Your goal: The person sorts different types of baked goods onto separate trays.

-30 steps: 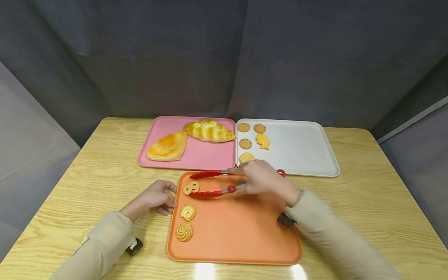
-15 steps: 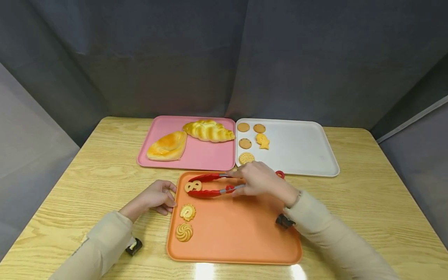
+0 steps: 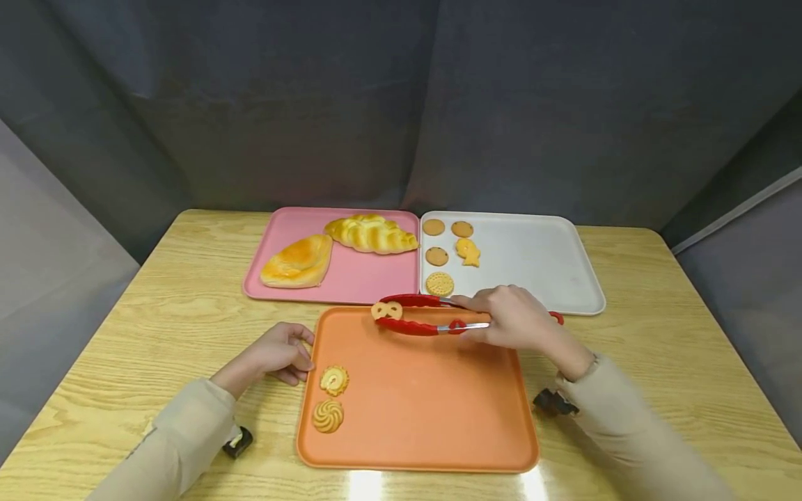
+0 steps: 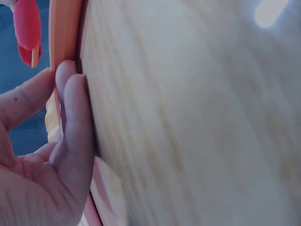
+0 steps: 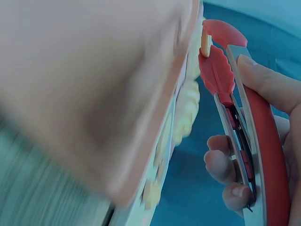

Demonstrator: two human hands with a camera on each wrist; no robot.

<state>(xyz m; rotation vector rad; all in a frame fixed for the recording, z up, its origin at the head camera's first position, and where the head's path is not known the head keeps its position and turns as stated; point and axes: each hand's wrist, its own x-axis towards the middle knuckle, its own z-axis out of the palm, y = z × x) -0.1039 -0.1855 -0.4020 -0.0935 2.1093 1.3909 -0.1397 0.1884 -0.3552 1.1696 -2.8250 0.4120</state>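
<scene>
My right hand [image 3: 516, 316] grips a pair of red-tipped tongs [image 3: 410, 325], fingers and thumb wrapped round their arms in the right wrist view. Between the tong heads is a pretzel-shaped cookie [image 3: 386, 310], held above the far edge of the orange tray [image 3: 426, 403]. At the tray's left rim, my left hand [image 3: 282, 353] pinches the edge; its fingertips [image 4: 75, 94] lie along the rim in the left wrist view. A ring-shaped cookie [image 3: 334, 380] and a swirl cookie [image 3: 328, 416] lie on the tray's left side.
Behind stands a pink tray [image 3: 376, 282] bearing a braided loaf [image 3: 371, 234] and a flat golden bread [image 3: 297, 261]. The white tray [image 3: 532, 264] beside it holds several round cookies, among them a dotted one [image 3: 440, 284], plus a fish-shaped cookie [image 3: 468, 252].
The tongs closed on the pretzel-shaped cookie, lifted it off the orange tray and carried it right and toward the back. My left hand stayed at the rim.
</scene>
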